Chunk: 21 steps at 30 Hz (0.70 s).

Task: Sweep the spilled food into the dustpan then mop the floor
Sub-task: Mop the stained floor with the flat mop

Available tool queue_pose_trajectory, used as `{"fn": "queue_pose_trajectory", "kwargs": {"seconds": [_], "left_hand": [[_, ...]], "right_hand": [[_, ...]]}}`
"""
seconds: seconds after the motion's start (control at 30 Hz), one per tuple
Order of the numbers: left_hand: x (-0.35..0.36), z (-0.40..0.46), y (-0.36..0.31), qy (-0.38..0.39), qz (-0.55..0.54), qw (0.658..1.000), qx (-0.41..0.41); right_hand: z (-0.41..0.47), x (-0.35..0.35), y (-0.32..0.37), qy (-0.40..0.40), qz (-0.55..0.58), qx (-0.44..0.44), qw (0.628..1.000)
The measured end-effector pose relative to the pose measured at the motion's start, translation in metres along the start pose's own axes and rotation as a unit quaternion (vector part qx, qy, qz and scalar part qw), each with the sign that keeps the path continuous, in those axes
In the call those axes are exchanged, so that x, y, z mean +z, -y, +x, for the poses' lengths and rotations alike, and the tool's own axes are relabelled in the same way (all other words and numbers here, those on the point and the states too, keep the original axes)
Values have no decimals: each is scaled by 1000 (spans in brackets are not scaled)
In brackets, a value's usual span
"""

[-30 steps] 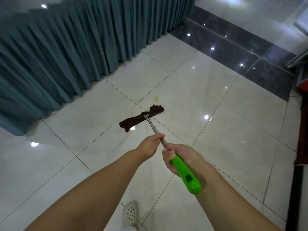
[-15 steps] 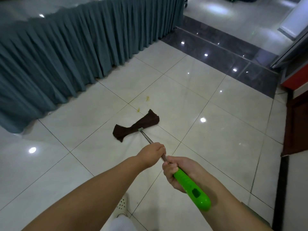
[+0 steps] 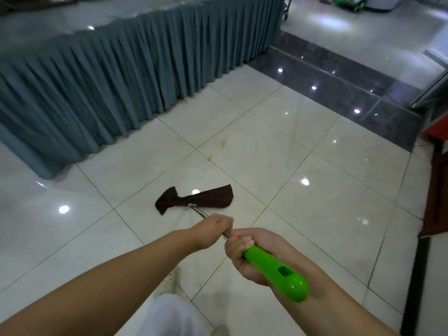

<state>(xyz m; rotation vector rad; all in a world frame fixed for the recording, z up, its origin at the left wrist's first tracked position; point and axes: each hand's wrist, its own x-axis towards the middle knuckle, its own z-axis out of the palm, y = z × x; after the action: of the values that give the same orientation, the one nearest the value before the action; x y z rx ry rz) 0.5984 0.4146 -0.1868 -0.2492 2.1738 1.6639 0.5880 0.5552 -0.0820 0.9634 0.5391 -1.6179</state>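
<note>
One mop (image 3: 257, 246), with one dark brown cloth (image 3: 196, 199) at its head, one thin metal shaft and one green grip (image 3: 278, 272). Two small yellowish stains (image 3: 223, 143) mark the floor (image 3: 339, 190), one on a pale tile and the other (image 3: 210, 156) beside a grout line; both lie beyond the cloth, towards the bench. One bench (image 3: 48, 27) stands at the upper left, hung with a pleated teal skirt (image 3: 121, 76) that reaches the floor. One band of dark tiles (image 3: 339, 81) runs across the upper right. Two hands hold the mop.

Compared with half a second ago, the cloth lies nearer the person and well apart from the stains, which it was close to before. A second ago it lay right at them. The cloth has also spread flatter, its right flap now broad. The view has lifted, showing more of the bench top and the far room.

The left hand (image 3: 213, 230) is curled round the shaft just ahead of the grip, knuckles up. The right hand (image 3: 249, 253) is wrapped tight round the front of the green grip, whose rounded end sticks out behind it. The two hands sit just beside each other, nearly touching. The cloth lies flat on the pale tiles in front of them.
</note>
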Motion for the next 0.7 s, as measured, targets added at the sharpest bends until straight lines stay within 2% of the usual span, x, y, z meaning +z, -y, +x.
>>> {"fn": "queue_pose_trajectory", "kwargs": {"seconds": [0.33,0.7], "left_hand": [[-57,12,17,-28,-50,998,-6],[-233,36,61,-50,-102,993,-45]], "right_hand": [[37,56,11,-52,-102,32,993],[156,212,-14,-55,-40,-17,998]]}}
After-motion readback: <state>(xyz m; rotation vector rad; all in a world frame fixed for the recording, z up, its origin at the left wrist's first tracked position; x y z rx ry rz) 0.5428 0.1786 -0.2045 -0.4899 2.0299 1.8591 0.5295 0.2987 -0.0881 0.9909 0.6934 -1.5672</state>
